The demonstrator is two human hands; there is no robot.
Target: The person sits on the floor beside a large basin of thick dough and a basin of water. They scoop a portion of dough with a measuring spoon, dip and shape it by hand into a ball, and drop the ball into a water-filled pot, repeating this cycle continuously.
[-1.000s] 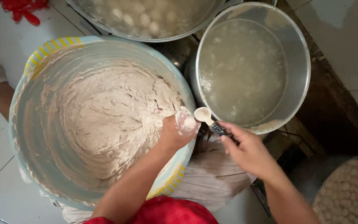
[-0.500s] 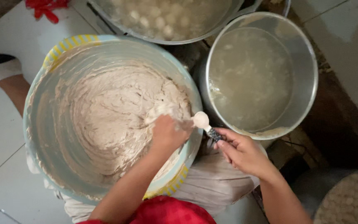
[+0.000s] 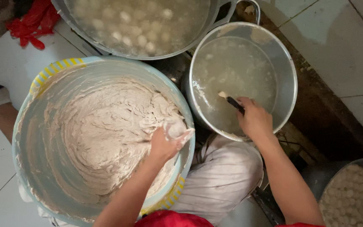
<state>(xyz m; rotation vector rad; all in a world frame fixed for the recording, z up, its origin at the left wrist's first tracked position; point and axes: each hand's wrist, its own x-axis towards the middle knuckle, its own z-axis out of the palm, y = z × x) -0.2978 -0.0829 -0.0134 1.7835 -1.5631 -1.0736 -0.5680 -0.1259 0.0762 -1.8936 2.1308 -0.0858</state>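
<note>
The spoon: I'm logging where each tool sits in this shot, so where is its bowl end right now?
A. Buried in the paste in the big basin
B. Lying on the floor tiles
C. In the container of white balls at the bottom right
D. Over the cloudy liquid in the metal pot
D: the right hand holds the spoon by its dark handle, its pale tip inside the metal pot of cloudy liquid.

A thick, matt, rough-ridged paste [image 3: 106, 130] fills a smooth plastic tub [image 3: 43, 80] with a yellow-striped rim; the left hand [image 3: 167, 145] is smeared with it. Beside it, a shiny metal pot [image 3: 286, 71] holds cloudy, glossy liquid, where the right hand [image 3: 255, 120] grips a spoon [image 3: 230, 100] with a dark handle. Glossy white tiles [image 3: 341, 42] cover the floor; pale cloth [image 3: 223, 176] is softly creased.
</note>
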